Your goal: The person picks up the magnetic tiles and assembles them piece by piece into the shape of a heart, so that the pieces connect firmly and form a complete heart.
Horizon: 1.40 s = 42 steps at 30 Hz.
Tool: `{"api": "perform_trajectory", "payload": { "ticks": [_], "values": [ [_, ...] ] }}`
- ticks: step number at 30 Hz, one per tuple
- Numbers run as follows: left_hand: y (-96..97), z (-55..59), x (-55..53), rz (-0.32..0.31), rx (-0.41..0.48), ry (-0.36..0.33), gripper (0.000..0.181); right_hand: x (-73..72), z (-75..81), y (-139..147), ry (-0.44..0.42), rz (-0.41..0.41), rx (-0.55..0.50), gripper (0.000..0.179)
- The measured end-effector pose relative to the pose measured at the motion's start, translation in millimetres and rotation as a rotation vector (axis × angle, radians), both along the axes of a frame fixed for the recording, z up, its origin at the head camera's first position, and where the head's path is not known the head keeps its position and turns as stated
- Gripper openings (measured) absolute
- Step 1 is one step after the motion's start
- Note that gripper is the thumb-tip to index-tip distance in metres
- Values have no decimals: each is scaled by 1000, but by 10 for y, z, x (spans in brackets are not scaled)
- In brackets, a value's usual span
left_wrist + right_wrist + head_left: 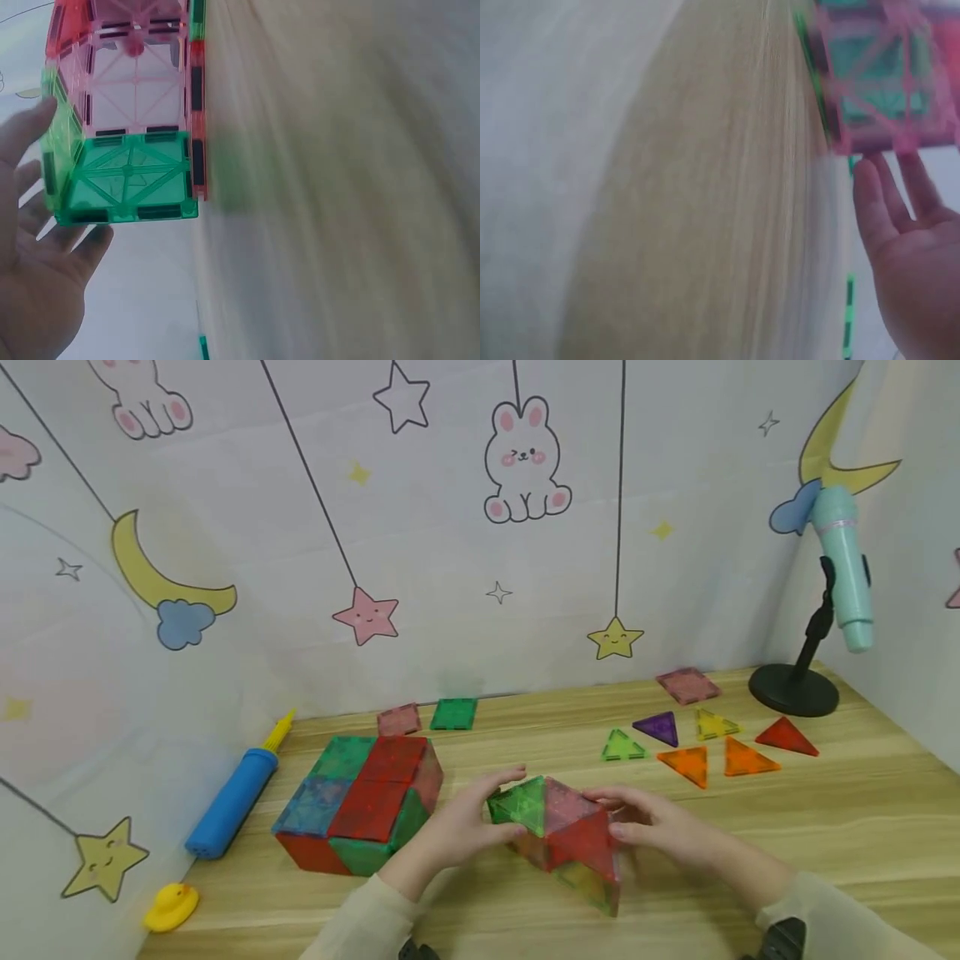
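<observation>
A small build of see-through magnetic tiles (577, 835) sits between the two hands, with green, pink and red pieces on top and orange and yellowish ones lower down. My left hand (480, 814) holds its left end, thumb in front and fingers behind. The right hand (652, 822) grips its right end between thumb and fingers. Through the left wrist view, a green square tile (131, 180) and pink squares form part of the walls. Blur covers the pink tile (885, 82) above the fingers in the right wrist view.
A larger tile block (375, 802) stands left of the hands. Loose triangle tiles (686, 764) lie at the right, square tiles (453, 714) near the back. A blue pump (232, 802), rubber duck (171, 907) and microphone on a stand (843, 560) flank the wooden table (847, 810).
</observation>
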<state>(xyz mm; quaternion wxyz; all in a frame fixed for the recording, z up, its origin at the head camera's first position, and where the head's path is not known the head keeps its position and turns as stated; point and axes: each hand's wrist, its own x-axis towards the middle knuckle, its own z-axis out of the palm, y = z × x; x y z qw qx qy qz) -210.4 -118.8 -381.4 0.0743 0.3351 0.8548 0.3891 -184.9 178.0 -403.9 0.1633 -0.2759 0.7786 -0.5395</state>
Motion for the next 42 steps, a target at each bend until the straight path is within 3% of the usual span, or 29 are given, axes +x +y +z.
{"api": "perform_trajectory", "payload": {
  "ticks": [4,7,11,19,22,26,30,34,38,42],
  "values": [
    [-24,32,22,39,-62,155,58,13,21,-35,-1,43,21,65],
    [-43,38,45,37,-74,196,57,2,19,-84,-16,61,27,78],
    [-73,33,107,52,-68,159,64,-14,9,-152,-54,68,19,88],
    [-104,75,214,68,-89,43,95,-66,9,-357,-69,36,57,99],
    [-139,110,222,71,-108,49,97,-105,10,-455,-75,37,56,100],
    [-225,194,224,113,-107,113,93,-155,15,-585,-51,16,77,102],
    [-377,317,211,173,-138,201,91,-219,11,-723,-36,-12,88,103],
    [-627,414,159,209,-244,263,92,-291,11,-870,-6,-27,92,103],
    [-920,435,89,221,-336,217,94,-354,32,-1019,22,-27,86,103],
    [-1093,376,36,200,-387,133,96,-403,27,-1188,42,-46,79,102]
  ]
}}
